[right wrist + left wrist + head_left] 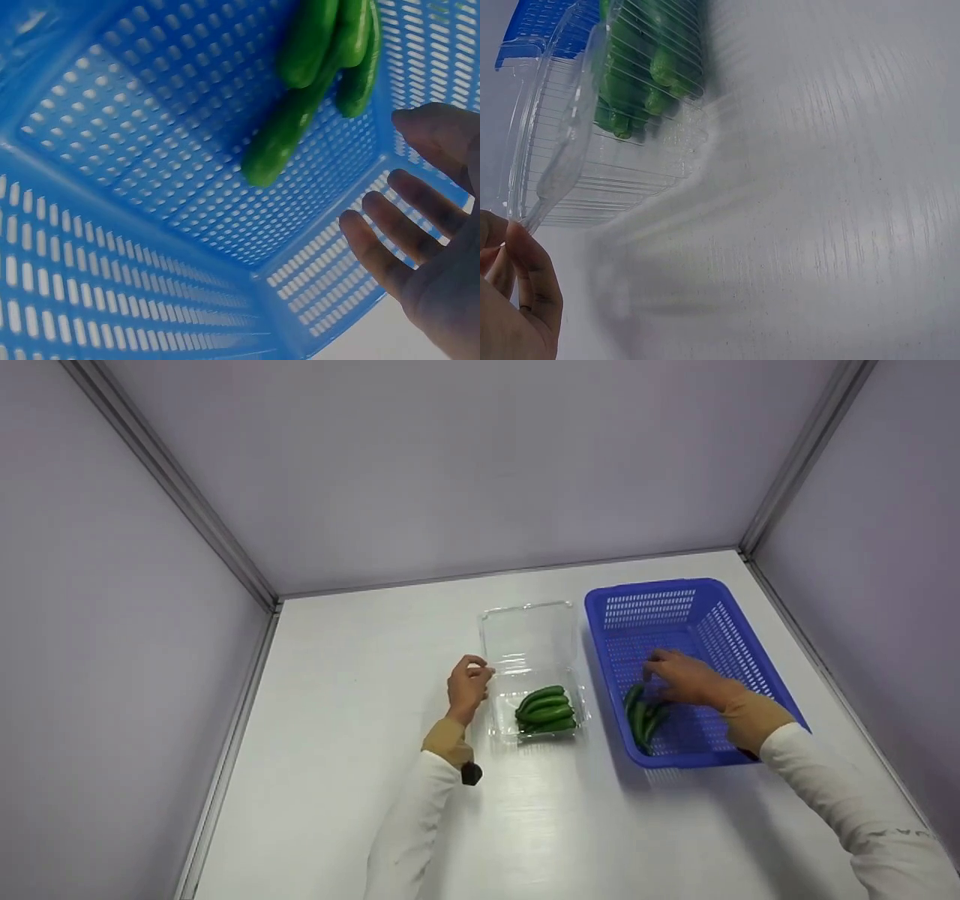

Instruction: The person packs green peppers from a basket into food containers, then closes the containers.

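A clear plastic clamshell box [504, 690] lies with its lid [529, 634] folded back, and a bundle of long green peppers [547, 711] sits in its base. My left hand [469, 688] pinches the box's left edge between thumb and finger, seen closely in the left wrist view. Inside the blue basket [606, 667], my right hand [686, 679] hovers above a few loose green peppers [639, 720]. In the right wrist view its fingers are spread and relaxed, apart from the peppers [277, 142].
The white table [360, 690] carries the box at its middle and the basket to the right. Grey panel walls [480, 472] stand behind and on both sides. The basket's raised slotted sides surround my right hand.
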A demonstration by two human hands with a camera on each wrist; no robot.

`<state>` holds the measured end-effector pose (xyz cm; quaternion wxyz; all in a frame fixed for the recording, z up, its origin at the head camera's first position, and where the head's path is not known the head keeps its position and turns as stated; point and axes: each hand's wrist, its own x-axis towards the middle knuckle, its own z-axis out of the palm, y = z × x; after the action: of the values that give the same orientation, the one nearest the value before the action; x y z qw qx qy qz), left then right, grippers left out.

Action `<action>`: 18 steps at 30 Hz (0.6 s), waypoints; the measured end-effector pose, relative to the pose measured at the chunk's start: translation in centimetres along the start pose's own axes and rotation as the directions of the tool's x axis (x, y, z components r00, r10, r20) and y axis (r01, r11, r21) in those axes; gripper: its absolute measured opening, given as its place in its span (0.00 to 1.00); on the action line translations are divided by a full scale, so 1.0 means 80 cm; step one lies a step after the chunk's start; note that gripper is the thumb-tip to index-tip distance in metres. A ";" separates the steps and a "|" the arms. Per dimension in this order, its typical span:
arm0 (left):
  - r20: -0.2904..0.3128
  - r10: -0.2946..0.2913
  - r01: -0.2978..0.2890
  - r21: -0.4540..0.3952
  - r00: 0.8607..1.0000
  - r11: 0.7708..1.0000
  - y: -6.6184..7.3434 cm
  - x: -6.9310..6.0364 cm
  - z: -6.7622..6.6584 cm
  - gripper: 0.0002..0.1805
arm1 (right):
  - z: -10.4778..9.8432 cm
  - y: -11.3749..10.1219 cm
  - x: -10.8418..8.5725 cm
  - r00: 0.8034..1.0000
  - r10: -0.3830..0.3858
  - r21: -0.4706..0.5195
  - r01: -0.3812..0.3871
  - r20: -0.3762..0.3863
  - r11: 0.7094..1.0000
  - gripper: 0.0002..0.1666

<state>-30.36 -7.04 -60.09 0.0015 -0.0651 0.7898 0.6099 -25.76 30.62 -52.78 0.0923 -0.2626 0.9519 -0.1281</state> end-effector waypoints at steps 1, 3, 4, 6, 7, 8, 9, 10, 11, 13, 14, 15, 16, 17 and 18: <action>0.000 -0.001 0.001 0.000 1.000 1.000 0.000 0.000 0.000 0.12 | 0.000 0.002 -0.002 1.000 0.010 0.007 -0.010 0.009 1.000 0.15; 0.003 -0.004 0.004 -0.004 1.000 1.000 0.000 0.000 0.000 0.12 | 0.001 0.006 -0.004 0.999 0.029 0.025 -0.030 0.030 0.999 0.14; 0.004 -0.003 0.003 -0.009 1.000 1.000 0.001 -0.001 0.000 0.11 | 0.001 0.008 -0.005 0.999 0.031 0.022 -0.032 0.037 0.999 0.15; 0.004 0.006 -0.006 -0.015 1.000 1.000 0.002 -0.001 0.000 0.09 | 0.001 0.012 -0.006 0.998 0.036 0.020 -0.037 0.054 0.999 0.15; 0.004 0.010 -0.010 -0.019 1.000 1.000 0.003 -0.001 0.000 0.08 | 0.000 0.014 -0.006 0.997 0.038 0.018 -0.039 0.063 0.999 0.15; 0.003 0.016 -0.016 -0.024 1.000 1.000 0.003 -0.002 0.000 0.07 | 0.000 0.016 -0.006 0.997 0.030 0.008 -0.031 0.070 0.999 0.14; 0.004 0.021 -0.021 -0.029 1.000 0.999 0.004 -0.002 0.000 0.07 | 0.000 0.018 -0.007 0.997 0.027 -0.002 -0.027 0.078 1.000 0.14; 0.004 0.026 -0.026 -0.030 1.000 0.999 0.004 -0.002 0.000 0.07 | 0.000 0.019 -0.007 0.996 0.025 -0.010 -0.025 0.089 1.000 0.14; 0.004 0.029 -0.029 -0.028 1.000 0.999 0.004 -0.002 0.000 0.07 | 0.000 0.020 -0.007 0.994 0.026 -0.012 -0.025 0.103 1.000 0.14; 0.006 0.030 -0.030 -0.024 1.000 0.999 0.003 -0.002 0.000 0.09 | -0.001 0.021 -0.008 0.990 0.028 -0.009 -0.027 0.140 1.000 0.14; 0.007 0.031 -0.031 -0.023 1.000 0.999 0.003 -0.002 0.000 0.10 | -0.001 0.022 -0.008 0.987 0.028 -0.006 -0.028 0.159 1.000 0.15; 0.008 0.031 -0.031 -0.020 0.999 0.999 0.002 -0.001 0.000 0.10 | -0.002 0.023 -0.009 0.983 0.039 0.001 -0.040 0.179 0.999 0.15; 0.008 0.031 -0.031 -0.018 0.999 0.999 0.002 -0.001 0.000 0.10 | -0.002 0.023 -0.009 0.979 0.045 0.005 -0.047 0.197 0.999 0.16; 0.008 0.029 -0.029 -0.019 1.000 0.999 0.002 -0.001 0.000 0.10 | -0.002 0.024 -0.009 0.976 0.045 0.006 -0.048 0.211 0.999 0.16; 0.007 0.028 -0.028 -0.020 1.000 0.999 0.002 -0.001 0.000 0.10 | -0.002 0.025 -0.009 0.974 0.047 0.006 -0.050 0.222 0.999 0.17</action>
<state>-30.32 -7.01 -59.94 -0.0045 -0.0518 0.7845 0.6179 -26.15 32.66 -53.16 0.2026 -0.2513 0.9411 -0.1010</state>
